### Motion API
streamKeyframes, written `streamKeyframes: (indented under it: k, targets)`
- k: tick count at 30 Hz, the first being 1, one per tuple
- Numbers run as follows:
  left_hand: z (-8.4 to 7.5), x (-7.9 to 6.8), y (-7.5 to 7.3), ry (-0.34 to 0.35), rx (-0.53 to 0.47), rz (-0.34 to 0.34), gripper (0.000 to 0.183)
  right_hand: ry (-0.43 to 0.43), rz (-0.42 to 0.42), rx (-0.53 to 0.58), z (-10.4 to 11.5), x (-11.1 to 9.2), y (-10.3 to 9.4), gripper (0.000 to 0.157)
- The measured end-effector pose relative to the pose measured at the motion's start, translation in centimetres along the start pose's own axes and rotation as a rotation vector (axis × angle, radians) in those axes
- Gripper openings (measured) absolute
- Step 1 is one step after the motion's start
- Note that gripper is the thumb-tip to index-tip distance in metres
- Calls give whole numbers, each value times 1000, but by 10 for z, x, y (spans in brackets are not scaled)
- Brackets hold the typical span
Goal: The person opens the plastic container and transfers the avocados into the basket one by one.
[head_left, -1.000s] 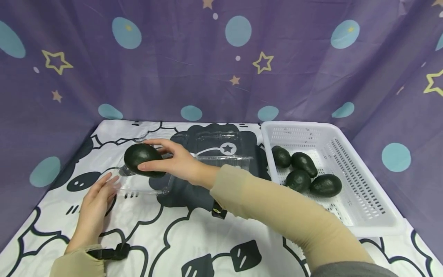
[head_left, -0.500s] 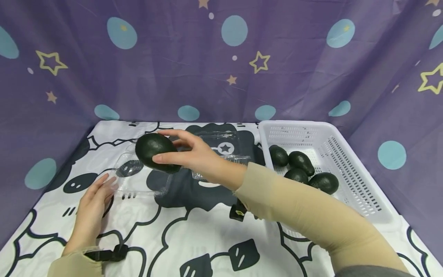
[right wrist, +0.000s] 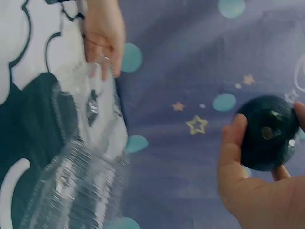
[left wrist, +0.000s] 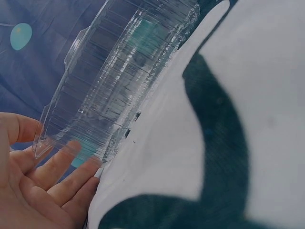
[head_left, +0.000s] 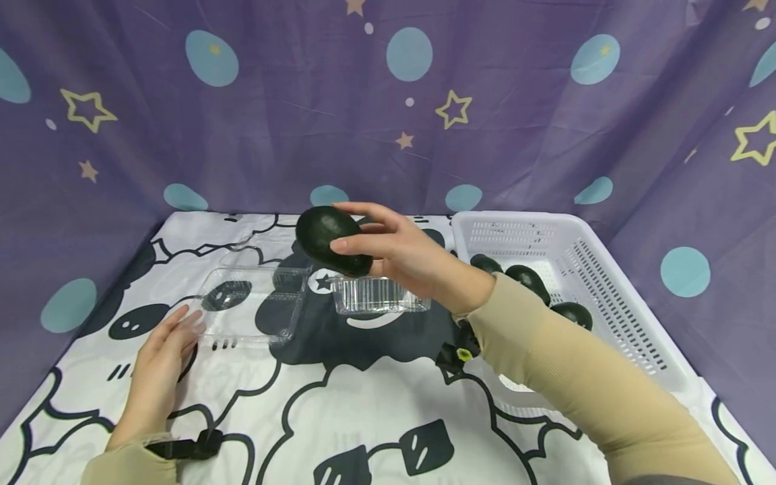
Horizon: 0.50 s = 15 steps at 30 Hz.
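Observation:
In the head view my right hand [head_left: 397, 249] grips a dark green avocado [head_left: 330, 239] between thumb and fingers, raised above the table. The right wrist view shows the avocado [right wrist: 269, 133] end-on, with the thumb and fingers around its sides. My left hand [head_left: 164, 357] rests at the left side of a clear plastic clamshell container [head_left: 242, 333], fingers fairly straight. In the left wrist view these fingers [left wrist: 47, 171] touch the corner of the container [left wrist: 119, 81] and partly show through its wall. Its lid stands folded back on the far side.
A second clear plastic container [head_left: 382, 296] stands right of the first, partly behind the right hand. At the right is a white perforated basket [head_left: 630, 310] with several avocados [head_left: 572, 314], partly hidden by the right arm. A purple curtain [head_left: 291, 121] borders the table.
My right hand has carried the avocado up and to the right, from over the left container to above the second one. The left hand and its container have stayed in place.

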<state>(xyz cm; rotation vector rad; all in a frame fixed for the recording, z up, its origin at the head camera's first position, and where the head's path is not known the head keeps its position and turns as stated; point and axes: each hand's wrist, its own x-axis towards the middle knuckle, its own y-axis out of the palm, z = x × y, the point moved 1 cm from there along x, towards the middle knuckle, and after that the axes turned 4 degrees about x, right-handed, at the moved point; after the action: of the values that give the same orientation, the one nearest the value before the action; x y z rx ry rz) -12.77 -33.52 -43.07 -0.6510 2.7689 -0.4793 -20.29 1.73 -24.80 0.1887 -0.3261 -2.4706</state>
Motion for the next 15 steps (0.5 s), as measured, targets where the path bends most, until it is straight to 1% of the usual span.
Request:
streamKeyframes:
  k: [3, 9, 15]
  targets:
    - [-1, 0, 1, 1, 15, -2, 53, 10, 2, -5, 7, -2, -10, 58]
    - [-5, -2, 1, -11, 2, 1, 52, 3, 35, -28, 18, -12, -32, 61]
    - [-1, -2, -2, -28, -71, 4, 52, -9, -6, -45, 26, -25, -53, 60]
